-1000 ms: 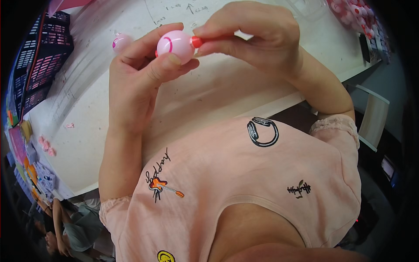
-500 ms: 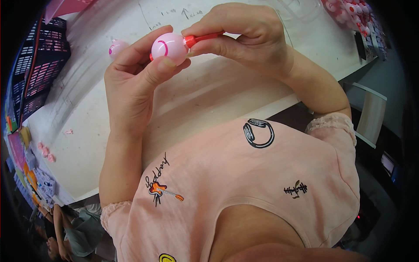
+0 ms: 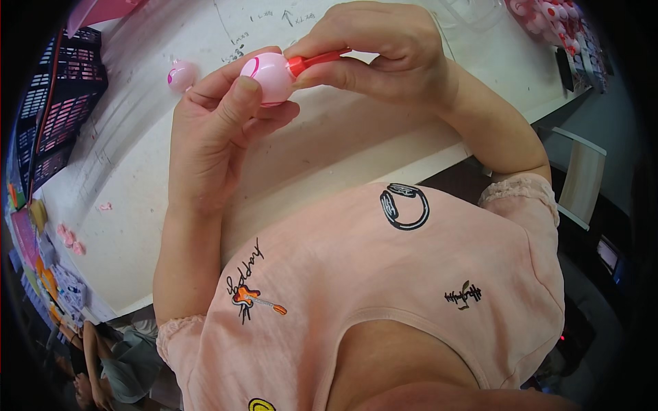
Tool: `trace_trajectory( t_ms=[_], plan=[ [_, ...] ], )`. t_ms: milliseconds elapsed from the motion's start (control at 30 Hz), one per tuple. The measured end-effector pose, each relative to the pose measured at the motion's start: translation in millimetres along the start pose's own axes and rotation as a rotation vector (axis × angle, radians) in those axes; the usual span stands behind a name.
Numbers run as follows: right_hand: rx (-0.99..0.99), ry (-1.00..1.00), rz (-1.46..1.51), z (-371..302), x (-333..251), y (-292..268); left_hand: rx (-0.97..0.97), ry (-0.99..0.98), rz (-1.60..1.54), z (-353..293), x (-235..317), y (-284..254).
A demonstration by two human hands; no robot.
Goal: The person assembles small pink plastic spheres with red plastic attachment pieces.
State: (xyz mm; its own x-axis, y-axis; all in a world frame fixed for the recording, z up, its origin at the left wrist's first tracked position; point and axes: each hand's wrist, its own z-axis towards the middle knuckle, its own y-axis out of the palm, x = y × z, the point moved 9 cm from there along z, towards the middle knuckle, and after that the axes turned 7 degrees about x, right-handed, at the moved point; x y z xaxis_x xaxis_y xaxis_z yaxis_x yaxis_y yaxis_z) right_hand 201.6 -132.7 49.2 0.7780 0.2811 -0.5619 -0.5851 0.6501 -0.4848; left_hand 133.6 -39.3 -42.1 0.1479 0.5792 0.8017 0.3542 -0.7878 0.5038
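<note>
A glossy pale-pink plastic ball point(image 3: 275, 85) with magenta curved lines is gripped between the thumb and fingers of my left hand point(image 3: 219, 113). On the ball's right side sits a red collar with a narrow red strap point(image 3: 315, 60) running from it. The thumb and forefinger of my right hand point(image 3: 384, 58) pinch that strap, their tips close against the ball. Whether the collar is fixed to the ball cannot be made out. Just beyond my left hand, a similar pink ball point(image 3: 181, 75) lies on the white table point(image 3: 329, 137).
A dark slatted basket point(image 3: 65, 96) holding pink things stands at the left. Small pink pieces point(image 3: 70, 240) lie near the left table edge. Heaped pink and red parts point(image 3: 548, 24) fill the far right corner. Another person point(image 3: 127, 363) is at lower left.
The pink ball has turned in my left hand, so its magenta line now sits higher. My left thumb has shifted up and left across it. My right hand keeps its pinch.
</note>
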Motion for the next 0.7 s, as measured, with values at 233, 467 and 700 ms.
trace_trajectory(
  t_ms=[233, 467, 700],
  plan=[
    [-0.008, -0.009, 0.0, 0, 2, 0, 0.079, 0.056, 0.058, 1, 3, -2],
    [0.058, -0.046, 0.059, -6, 10, -2, 0.097, 0.064, 0.072, 0, 6, -1],
    [-0.063, 0.101, 0.1, -9, 17, 7, 0.067, 0.074, 0.045, 0, 5, -2]
  ],
)
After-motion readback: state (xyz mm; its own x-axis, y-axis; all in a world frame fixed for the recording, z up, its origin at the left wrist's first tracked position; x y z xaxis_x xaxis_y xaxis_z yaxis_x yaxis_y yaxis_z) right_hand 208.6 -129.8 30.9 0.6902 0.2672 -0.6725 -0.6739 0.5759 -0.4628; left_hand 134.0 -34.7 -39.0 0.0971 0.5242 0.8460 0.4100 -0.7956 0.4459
